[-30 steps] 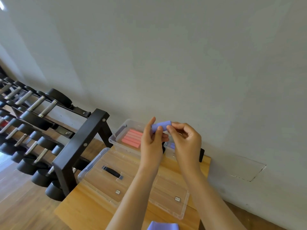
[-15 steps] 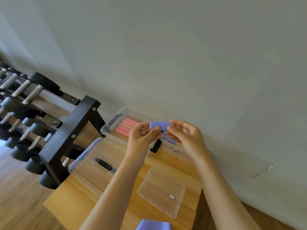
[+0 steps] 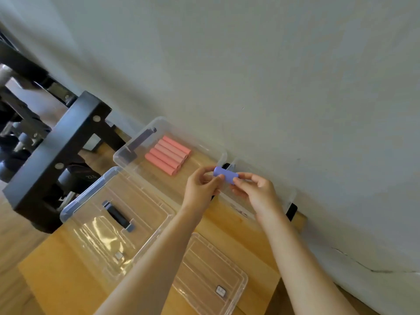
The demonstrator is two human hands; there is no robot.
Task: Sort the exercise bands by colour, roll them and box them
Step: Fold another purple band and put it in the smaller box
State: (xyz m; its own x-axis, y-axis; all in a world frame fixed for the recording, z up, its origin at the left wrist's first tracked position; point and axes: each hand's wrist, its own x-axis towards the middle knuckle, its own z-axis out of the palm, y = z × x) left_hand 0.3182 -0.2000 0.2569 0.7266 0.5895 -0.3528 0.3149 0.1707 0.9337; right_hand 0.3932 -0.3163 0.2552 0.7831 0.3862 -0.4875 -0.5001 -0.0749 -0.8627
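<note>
step: boxing the purple roll [image 3: 226,178], as i judge it; sorting and rolling of this one look done.
left grip [image 3: 201,189]: thumb and fingers pinch the roll's left end.
right grip [image 3: 258,194]: fingertips pinch the roll's right end.
roll: held in the air between both grips, lying crosswise, just above the small box [image 3: 294,192] at the desk's [image 3: 56,280] back edge.
doing it well: keep both ends pinched so the band cannot spring open; lift over the rim, lay it flat on the box floor with the loose end underneath, and let go only once it rests.
pink rolls [image 3: 168,156]: a tight row, side by side in the big box [image 3: 127,153], along the back edge, left of the small box.
colour check: purple belongs apart from pink, so the small box is likely the right one.
in the way: the small box's near wall; its inside is hidden behind the grips, so i cannot tell what already lies there.
lids: big lid [image 3: 109,223] and small lid [image 3: 211,273] lie nearer the front edge, under the forearms, out of the path.
rack [image 3: 56,160]: off the desk's left edge, well apart.
</note>
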